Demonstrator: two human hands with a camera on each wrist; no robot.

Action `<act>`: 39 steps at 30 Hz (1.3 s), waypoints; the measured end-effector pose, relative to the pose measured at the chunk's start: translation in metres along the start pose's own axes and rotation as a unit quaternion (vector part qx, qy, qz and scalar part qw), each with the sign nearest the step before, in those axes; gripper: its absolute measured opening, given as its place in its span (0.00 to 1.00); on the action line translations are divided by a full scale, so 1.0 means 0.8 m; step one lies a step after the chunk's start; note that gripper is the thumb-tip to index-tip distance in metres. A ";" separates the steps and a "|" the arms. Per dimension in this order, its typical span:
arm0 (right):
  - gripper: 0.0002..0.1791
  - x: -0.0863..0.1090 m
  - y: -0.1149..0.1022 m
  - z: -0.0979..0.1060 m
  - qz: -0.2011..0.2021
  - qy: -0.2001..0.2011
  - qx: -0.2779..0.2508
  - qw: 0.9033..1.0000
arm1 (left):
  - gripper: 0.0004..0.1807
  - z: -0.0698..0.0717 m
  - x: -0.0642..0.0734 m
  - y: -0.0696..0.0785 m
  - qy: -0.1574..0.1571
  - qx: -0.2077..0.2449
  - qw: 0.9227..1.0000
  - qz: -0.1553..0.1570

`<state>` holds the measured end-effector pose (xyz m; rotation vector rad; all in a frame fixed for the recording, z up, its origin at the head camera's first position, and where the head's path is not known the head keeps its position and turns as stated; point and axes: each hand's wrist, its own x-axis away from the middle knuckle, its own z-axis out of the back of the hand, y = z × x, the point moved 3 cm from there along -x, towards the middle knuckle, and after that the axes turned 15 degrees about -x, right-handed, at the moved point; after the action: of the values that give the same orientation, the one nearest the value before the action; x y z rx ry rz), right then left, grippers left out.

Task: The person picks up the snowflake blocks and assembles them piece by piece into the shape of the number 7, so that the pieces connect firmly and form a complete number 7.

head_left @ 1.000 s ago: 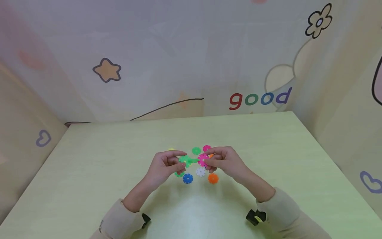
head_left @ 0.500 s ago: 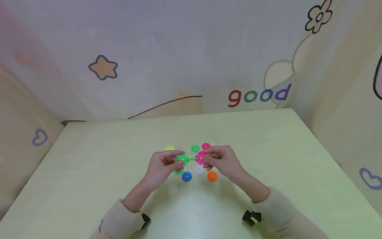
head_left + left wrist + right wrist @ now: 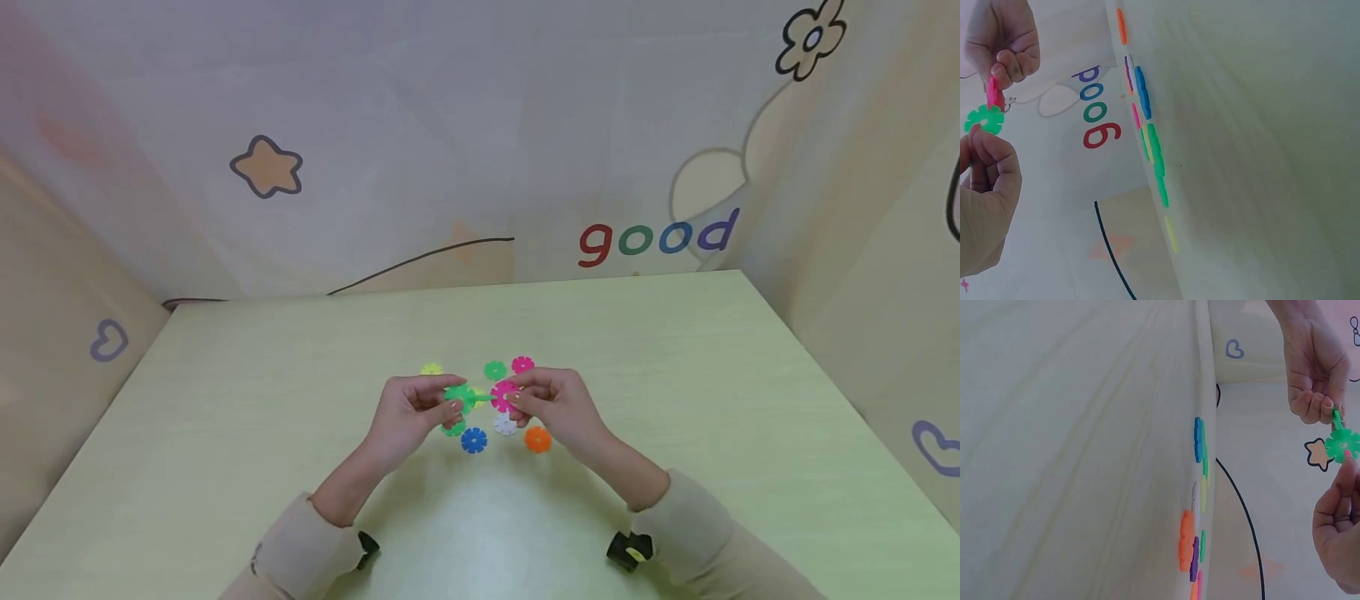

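In the head view my left hand [image 3: 414,419] pinches a green notched plastic disc [image 3: 460,398] between thumb and fingers. A second green disc [image 3: 1342,445], edge-on from the head, is joined to it and stands crosswise. My right hand [image 3: 561,408] pinches a pink notched disc [image 3: 503,396] at the other side of that second disc. The pink disc [image 3: 994,95] meets the green rim in the left wrist view; how deep it sits in a slot I cannot tell. Both hands are held above the table, and fingertips cover parts of the discs.
Loose notched discs lie flat on the pale table [image 3: 300,350] under and around the hands: blue [image 3: 474,440], orange [image 3: 537,439], white [image 3: 505,425], green [image 3: 495,370], pink [image 3: 522,365] and yellow [image 3: 432,368] among them. A printed cloth wall [image 3: 390,167] stands behind.
Both hands have shifted slightly left over the loose discs, with the joined green discs and the pink one still held. The head view has also moved a little.
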<state>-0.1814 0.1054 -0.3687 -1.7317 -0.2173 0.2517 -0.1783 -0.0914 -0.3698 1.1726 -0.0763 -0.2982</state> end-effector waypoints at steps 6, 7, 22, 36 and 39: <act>0.10 -0.004 0.004 -0.003 -0.007 0.018 0.002 1.000 | 0.14 0.000 -0.001 -0.004 0.011 0.010 1.000 0.003; 0.10 -0.004 0.004 -0.003 -0.007 0.019 0.002 1.000 | 0.14 0.000 -0.001 -0.004 0.014 0.011 1.000 0.003; 0.11 0.000 0.003 -0.004 0.006 0.016 0.019 1.000 | 0.13 -0.001 -0.001 0.002 -0.011 -0.006 1.000 -0.015; 0.14 0.002 0.001 -0.001 0.007 -0.033 0.022 0.999 | 0.17 -0.011 -0.007 0.007 -0.099 0.018 0.995 0.013; 0.15 0.001 0.002 -0.002 0.005 -0.041 0.021 0.999 | 0.17 -0.015 -0.008 0.007 -0.107 0.022 0.994 0.024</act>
<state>-0.1802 0.1040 -0.3700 -1.6838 -0.2612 0.3335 -0.1809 -0.0765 -0.3687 1.1780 -0.2990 -0.3805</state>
